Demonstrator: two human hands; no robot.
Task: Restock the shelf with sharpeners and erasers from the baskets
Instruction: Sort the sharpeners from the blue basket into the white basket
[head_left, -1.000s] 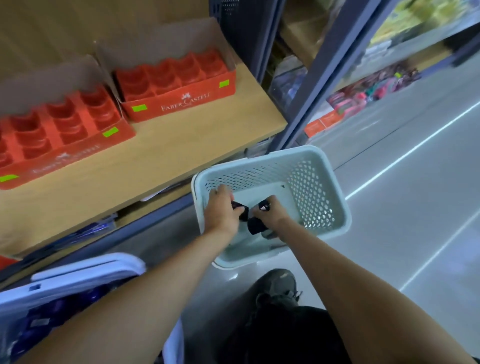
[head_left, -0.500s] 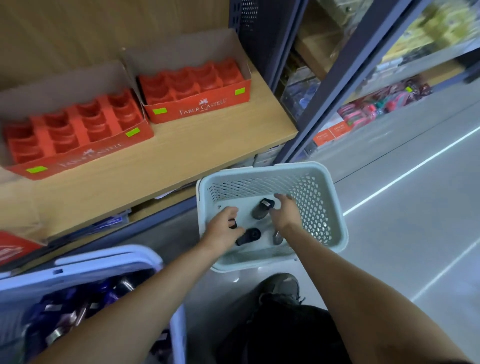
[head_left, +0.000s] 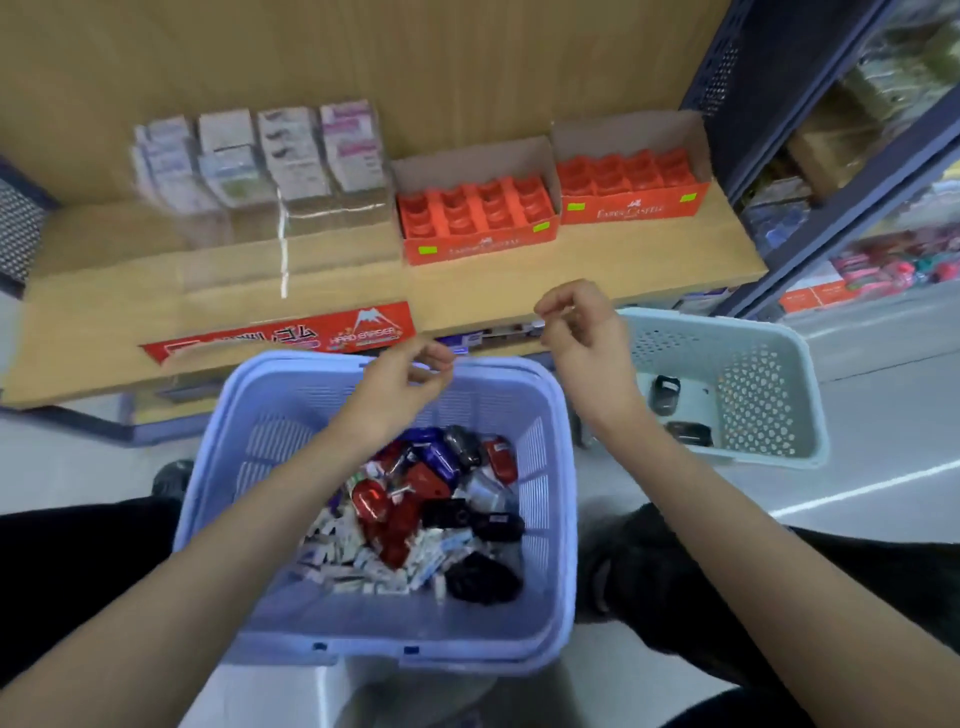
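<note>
A lavender basket (head_left: 548, 467) stands in front of me, holding a pile of red, blue and black sharpeners and small white erasers (head_left: 415, 514). My left hand (head_left: 410, 384) hovers over its far rim with the fingers loosely curled and nothing in them. My right hand (head_left: 584, 338) hangs a little higher to the right, likewise curled and empty. A pale green basket (head_left: 753, 400) on the right holds two black sharpeners (head_left: 666, 394). On the wooden shelf (head_left: 649, 265) stand two red display boxes (head_left: 480, 244) with empty slots.
Stacks of packaged erasers (head_left: 260, 156) fill a clear holder at the shelf's left. A red eraser sign (head_left: 291, 338) lies flat along the shelf's front edge. A dark metal upright (head_left: 779, 52) bounds the shelf on the right. My knees flank the lavender basket.
Both hands have left the green basket, leaving the black sharpeners in it, and moved left over the lavender basket. The view has swung left and now faces the shelf squarely.
</note>
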